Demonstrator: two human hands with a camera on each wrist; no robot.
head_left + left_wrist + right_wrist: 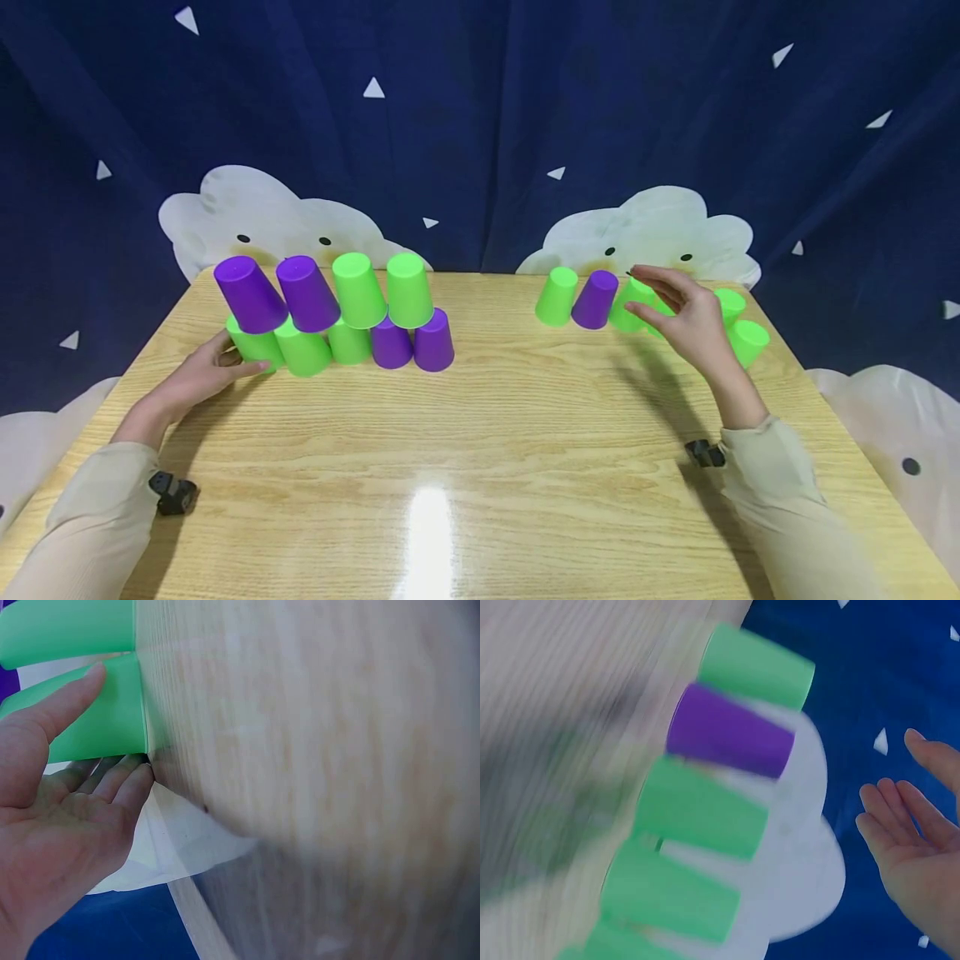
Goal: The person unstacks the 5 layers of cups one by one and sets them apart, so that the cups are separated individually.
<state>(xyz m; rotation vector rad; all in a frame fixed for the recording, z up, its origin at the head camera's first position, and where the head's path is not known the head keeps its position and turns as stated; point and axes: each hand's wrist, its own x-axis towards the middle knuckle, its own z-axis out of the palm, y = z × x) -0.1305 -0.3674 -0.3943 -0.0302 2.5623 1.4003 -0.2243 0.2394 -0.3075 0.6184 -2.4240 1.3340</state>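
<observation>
My left hand (201,377) holds the leftmost green cup (258,348) of a bottom row, thumb at its front and fingers around the far side; the left wrist view shows the thumb of this hand (67,806) across the green cup (112,720). That row has green cups and, at its right end, two purple cups (433,342). Resting on it are two purple cups (251,296) and two green cups (360,292), all upside down. My right hand (686,321), fingers apart and holding nothing, hovers by the right-hand cups; in the right wrist view the hand (922,840) is beside them.
At the back right of the wooden table (495,433) stand several green cups (557,297) and one purple cup (596,300), some partly hidden by my right hand. A dark blue curtain (465,125) with white clouds hangs behind the table's back edge.
</observation>
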